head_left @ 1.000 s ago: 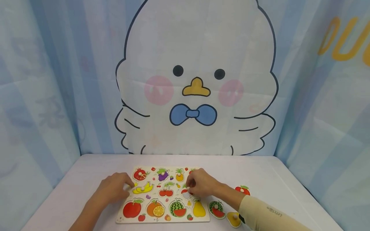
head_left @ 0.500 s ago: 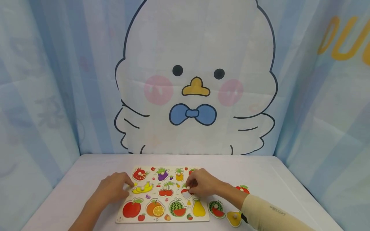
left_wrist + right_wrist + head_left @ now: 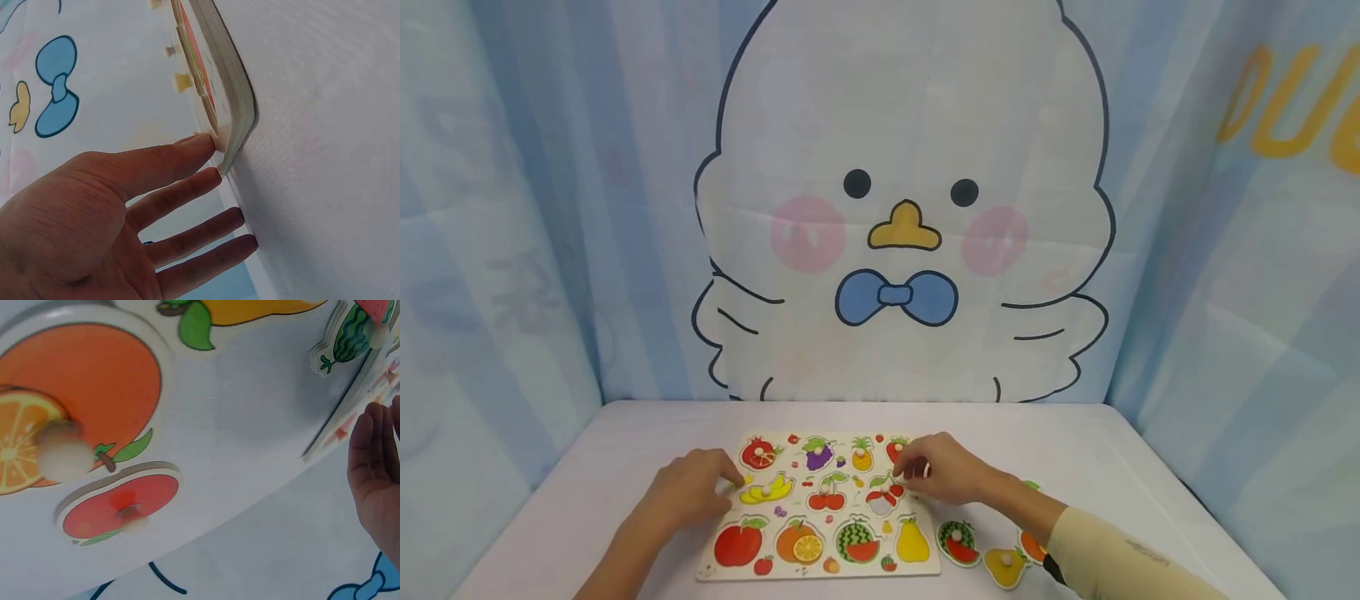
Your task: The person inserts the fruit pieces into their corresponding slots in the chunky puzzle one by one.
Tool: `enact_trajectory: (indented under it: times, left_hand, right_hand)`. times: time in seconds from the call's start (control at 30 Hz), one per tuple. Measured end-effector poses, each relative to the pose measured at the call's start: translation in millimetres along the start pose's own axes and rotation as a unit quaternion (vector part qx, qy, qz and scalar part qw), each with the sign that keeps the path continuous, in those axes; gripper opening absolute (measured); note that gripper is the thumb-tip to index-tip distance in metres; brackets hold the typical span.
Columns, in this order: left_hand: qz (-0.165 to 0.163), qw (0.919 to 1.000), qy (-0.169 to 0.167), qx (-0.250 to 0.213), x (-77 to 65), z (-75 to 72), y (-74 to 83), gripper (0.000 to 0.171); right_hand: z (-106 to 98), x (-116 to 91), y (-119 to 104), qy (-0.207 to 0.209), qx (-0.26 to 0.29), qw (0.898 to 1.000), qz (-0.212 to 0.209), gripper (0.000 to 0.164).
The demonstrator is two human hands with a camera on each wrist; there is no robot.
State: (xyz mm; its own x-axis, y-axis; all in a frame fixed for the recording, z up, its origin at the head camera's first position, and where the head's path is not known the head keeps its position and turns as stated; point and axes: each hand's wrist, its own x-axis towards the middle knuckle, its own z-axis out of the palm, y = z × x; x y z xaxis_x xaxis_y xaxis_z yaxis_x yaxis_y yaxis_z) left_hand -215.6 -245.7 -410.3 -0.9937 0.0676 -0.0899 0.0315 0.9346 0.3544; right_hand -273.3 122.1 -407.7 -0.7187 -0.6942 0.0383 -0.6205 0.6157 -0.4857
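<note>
A fruit puzzle board [image 3: 842, 571] lies on the table in the head view. My left hand [image 3: 692, 487] pinches its left edge between thumb and index finger, the other fingers spread, as the left wrist view shows close up at the board's corner [image 3: 234, 119]. My right hand [image 3: 947, 471] hovers over the board's right side with relaxed fingers and nothing between them. Just below its fingertips sits a red-and-white fruit piece [image 3: 882, 500] with a green leaf, in the middle row. In the right wrist view the right hand [image 3: 378, 478] shows only at the right edge.
Loose knobbed pieces lie right of the board: a watermelon [image 3: 958, 546], a pear [image 3: 1006, 568], an orange [image 3: 119, 375] and a red apple [image 3: 150, 494]. The right forearm partly covers some in the head view. A cartoon curtain [image 3: 895, 358] stands behind the table.
My right hand has let go of the red-and-white fruit piece and moved slightly up and right, its fingers loosening. The left hand keeps its place on the board's edge.
</note>
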Motion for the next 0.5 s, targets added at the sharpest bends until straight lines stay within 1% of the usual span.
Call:
enact_trajectory:
  times: [0.13,0.33,0.5]
  left_hand:
    - [0.0,1.0,0.001,0.004,-0.4,-0.7,-0.6,0.024]
    - [0.001,1.0,-0.003,0.008,-0.2,-0.8,-0.7,0.023]
    - [0.005,0.9999,-0.007,0.007,-0.4,-1.4,-0.2,0.024]
  right_hand:
    - [-3.4,-9.1,4.7,-0.006,-0.004,1.0,0.012,0.01]
    - [-6.0,-27.2,8.9,-0.033,0.004,0.998,0.054,0.007]
    - [-10.2,-43.2,7.6,-0.05,0.01,0.995,0.085,0.007]
